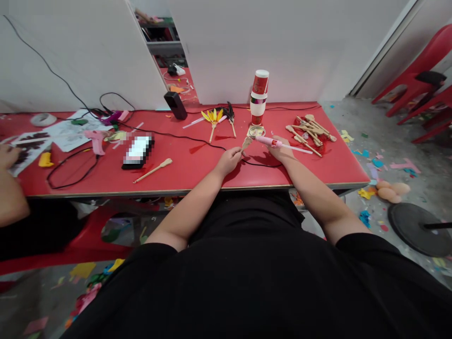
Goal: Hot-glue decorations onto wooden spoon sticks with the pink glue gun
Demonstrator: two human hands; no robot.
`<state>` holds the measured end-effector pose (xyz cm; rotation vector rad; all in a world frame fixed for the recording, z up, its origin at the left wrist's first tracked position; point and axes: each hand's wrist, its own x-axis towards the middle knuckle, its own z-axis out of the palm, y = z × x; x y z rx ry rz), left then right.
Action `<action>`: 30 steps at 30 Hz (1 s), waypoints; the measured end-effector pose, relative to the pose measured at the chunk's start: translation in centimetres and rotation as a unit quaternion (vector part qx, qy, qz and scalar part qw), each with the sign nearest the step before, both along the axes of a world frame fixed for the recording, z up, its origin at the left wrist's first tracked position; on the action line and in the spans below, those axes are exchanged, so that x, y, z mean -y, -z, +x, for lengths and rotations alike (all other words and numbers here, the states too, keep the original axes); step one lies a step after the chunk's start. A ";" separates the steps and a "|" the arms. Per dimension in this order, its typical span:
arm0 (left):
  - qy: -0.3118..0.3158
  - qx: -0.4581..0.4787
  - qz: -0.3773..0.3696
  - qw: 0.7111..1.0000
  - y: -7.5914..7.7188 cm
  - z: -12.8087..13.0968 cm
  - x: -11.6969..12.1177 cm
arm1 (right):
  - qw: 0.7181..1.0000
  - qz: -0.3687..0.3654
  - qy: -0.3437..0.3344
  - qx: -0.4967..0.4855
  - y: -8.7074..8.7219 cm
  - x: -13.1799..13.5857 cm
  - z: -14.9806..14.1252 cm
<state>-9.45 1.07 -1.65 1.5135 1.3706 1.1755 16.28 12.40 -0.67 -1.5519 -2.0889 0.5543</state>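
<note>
My left hand point(229, 161) is closed on a wooden stick with a flat shaped head point(246, 142), its head pointing away from me. My right hand point(281, 149) grips a pink hot glue gun point(267, 141), a clear glue stick point(296, 149) jutting from its back. The gun's nozzle is close to the stick's head; whether they touch I cannot tell. Beyond them, a small round dish or tape roll point(257, 132) sits before stacked paper cups point(259, 100). Similar wooden sticks point(310, 131) with red tassels lie heaped right of my right hand.
Behind my left hand lie a yellow-feathered stick point(213, 118) and a black-feathered one point(230, 116). A lone wooden stick point(153, 171), a phone point(137, 151) and another pink glue gun point(96, 142) are leftward. Black cables cross the red table point(197, 175). A co-worker's hand point(9, 156) rests far left.
</note>
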 end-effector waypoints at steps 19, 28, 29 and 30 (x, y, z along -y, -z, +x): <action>-0.011 -0.060 0.067 0.996 1.6 -0.9 -0.9 | 0.999 -0.002 -0.021 -0.034 0.6 -0.3 -0.1; 0.002 -0.065 0.061 0.996 1.2 -0.7 -0.7 | 0.999 -0.008 -0.027 -0.040 0.6 -0.2 0.0; 0.006 -0.064 0.059 0.996 1.3 -0.8 -0.7 | 0.999 -0.007 -0.028 -0.043 0.7 -0.3 0.0; 0.009 -0.062 0.056 0.996 1.3 -0.8 -0.7 | 0.998 -0.006 -0.028 -0.047 0.7 -0.4 0.0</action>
